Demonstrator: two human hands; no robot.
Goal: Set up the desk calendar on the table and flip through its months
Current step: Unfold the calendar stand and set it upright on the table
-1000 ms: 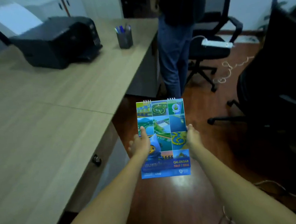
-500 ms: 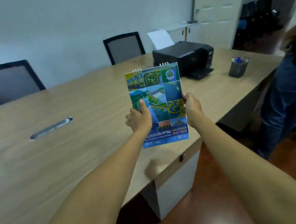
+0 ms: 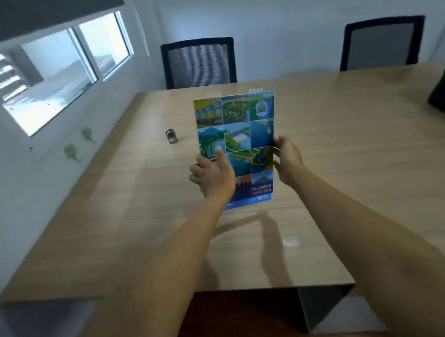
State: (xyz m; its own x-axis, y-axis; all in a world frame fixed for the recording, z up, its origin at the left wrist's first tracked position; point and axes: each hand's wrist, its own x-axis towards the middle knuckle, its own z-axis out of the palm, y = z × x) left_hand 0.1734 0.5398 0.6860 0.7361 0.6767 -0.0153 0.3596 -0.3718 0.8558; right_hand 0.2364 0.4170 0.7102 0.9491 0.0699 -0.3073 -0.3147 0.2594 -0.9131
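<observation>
Between the two outstretched hands, the desk calendar [image 3: 240,139] was held upright in the air above the table [image 3: 351,154], its cover of small picture tiles facing the person and its wire binding at the top, away from the grip. The left hand [image 3: 212,173] was closed on the left edge about halfway down, thumb laid up across the cover and the other fingers out of sight behind it. The right hand [image 3: 287,158] pinched the right edge at much the same height, fingertips curled round onto the front. Both holds looked light, of the sort that steadies a thing and does not squeeze it.

The calendar's long axis ran straight up and down from the grip: the spiral rings well above the hands, the printed bottom edge below them and nearest the tabletop. It did not touch the wood; a shadow lay on the surface beneath it. It seemed to be closed flat, though whether its base was folded behind the cover could not be told.

Neither hand was clearly nearer. To my eye the setting-up turned on that lower edge: it would have to come down onto the table with the base spread behind, away from the person. A small dark object [image 3: 171,138] stood on the table beyond the left hand, well apart.
</observation>
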